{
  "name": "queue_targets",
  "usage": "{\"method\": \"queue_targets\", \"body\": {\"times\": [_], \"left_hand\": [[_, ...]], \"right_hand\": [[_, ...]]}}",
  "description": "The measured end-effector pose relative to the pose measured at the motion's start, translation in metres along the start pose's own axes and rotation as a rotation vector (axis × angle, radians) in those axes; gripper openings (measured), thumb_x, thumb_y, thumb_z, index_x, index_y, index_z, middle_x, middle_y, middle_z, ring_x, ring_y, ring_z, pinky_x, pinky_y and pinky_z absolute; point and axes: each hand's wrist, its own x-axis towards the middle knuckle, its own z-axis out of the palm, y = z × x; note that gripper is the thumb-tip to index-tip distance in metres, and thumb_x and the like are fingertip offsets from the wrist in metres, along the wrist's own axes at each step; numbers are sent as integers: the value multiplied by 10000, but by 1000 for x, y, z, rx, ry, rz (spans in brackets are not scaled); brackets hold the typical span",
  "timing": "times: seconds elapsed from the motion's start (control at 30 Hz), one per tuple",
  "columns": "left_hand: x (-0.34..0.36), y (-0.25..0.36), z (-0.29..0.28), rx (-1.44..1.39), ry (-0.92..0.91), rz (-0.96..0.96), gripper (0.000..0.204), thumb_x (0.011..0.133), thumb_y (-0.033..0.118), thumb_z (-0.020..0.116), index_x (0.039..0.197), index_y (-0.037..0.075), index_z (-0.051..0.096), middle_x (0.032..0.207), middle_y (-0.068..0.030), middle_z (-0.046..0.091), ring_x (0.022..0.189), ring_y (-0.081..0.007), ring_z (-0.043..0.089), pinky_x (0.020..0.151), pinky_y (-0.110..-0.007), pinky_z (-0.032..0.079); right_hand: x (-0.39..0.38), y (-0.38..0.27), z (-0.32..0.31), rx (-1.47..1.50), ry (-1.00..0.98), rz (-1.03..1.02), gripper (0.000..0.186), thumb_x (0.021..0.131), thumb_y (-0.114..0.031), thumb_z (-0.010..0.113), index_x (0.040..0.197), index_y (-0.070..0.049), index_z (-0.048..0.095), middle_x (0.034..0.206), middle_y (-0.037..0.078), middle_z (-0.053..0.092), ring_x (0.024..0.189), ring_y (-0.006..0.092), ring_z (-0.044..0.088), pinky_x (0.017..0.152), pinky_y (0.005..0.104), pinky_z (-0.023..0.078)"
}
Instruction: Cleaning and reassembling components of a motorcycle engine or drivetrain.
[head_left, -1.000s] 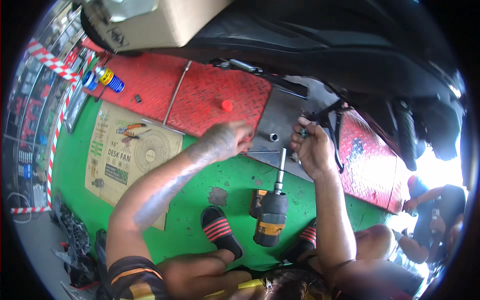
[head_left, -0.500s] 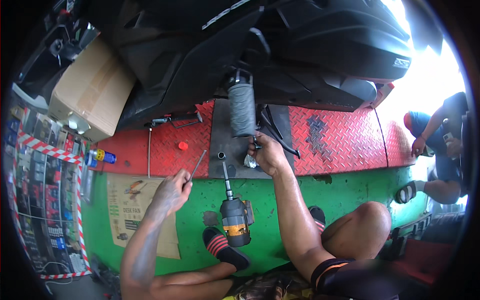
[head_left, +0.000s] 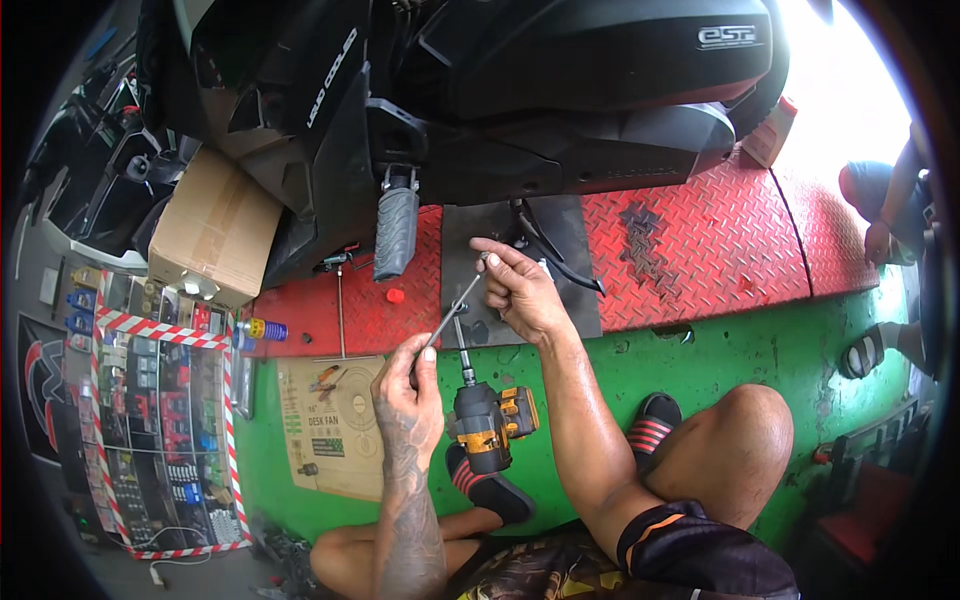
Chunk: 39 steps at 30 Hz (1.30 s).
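My left hand [head_left: 408,385] is closed round a slim metal rod [head_left: 456,308], which slants up toward my right. At its far end, my right hand [head_left: 520,292] has thumb and fingers pinched together; a small metallic bit shows there, too small to name. Just below the rod is a black-and-yellow cordless impact wrench [head_left: 482,440] with a long extension and socket [head_left: 463,345] pointing away from me, untouched by either hand. Ahead hangs a ribbed grey footrest [head_left: 396,232] on a dark scooter [head_left: 590,95].
The scooter's stand [head_left: 555,255] reaches over a dark plate in the red tread-plate platform [head_left: 690,235]. A red cap [head_left: 395,296] and a long-handled tool [head_left: 340,300] lie left. Further left are flattened cardboard [head_left: 325,430], a spray can [head_left: 265,330] and a carton [head_left: 215,225]. Another person sits far right.
My right hand has come away from beside the footrest to the rod's tip. My left hand has moved right with the rod. The whole view has shifted.
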Motion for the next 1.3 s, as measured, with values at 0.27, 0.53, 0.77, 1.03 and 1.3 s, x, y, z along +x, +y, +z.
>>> {"method": "queue_targets", "body": {"times": [0.27, 0.53, 0.77, 1.03, 1.3], "left_hand": [[10, 17, 5, 21, 20, 98, 218, 990, 128, 594, 1110, -41, 662, 955, -120, 700, 797, -151, 646, 681, -292, 517], [6, 20, 5, -93, -45, -78, 210, 983, 119, 609, 1102, -42, 671, 947, -120, 700, 787, -162, 651, 678, -282, 521], [7, 18, -5, 34, -35, 110, 212, 992, 125, 603, 1102, -45, 664, 929, -55, 680, 775, -92, 595, 661, -261, 499], [-1, 11, 1, -139, -148, 20, 172, 1012, 142, 569, 1095, 12, 646, 839, 35, 597, 716, -41, 515, 623, -240, 443], [-10, 3, 17, -471, -151, -144, 218, 1027, 145, 522, 1123, -26, 619, 816, -40, 616, 648, -134, 550, 589, -298, 466]], "right_hand": [[-7, -15, -7, -292, -46, -68, 133, 968, -90, 638, 1093, -46, 645, 852, -40, 532, 606, 28, 326, 509, 195, 267], [-19, -36, -6, -408, -105, -105, 118, 959, -106, 655, 1062, -47, 651, 801, -63, 493, 605, 23, 334, 516, 187, 277], [-28, -58, 8, -889, -100, -291, 114, 923, -114, 695, 1009, -39, 690, 869, -38, 596, 711, 47, 505, 635, 225, 438], [-35, -77, 19, -1118, -172, -369, 144, 888, -93, 704, 993, 5, 690, 948, 38, 674, 913, 125, 615, 832, 291, 504], [-32, -68, 8, -904, -120, -290, 120, 903, -92, 705, 995, -16, 711, 904, -13, 683, 854, 61, 593, 767, 255, 504]]}}
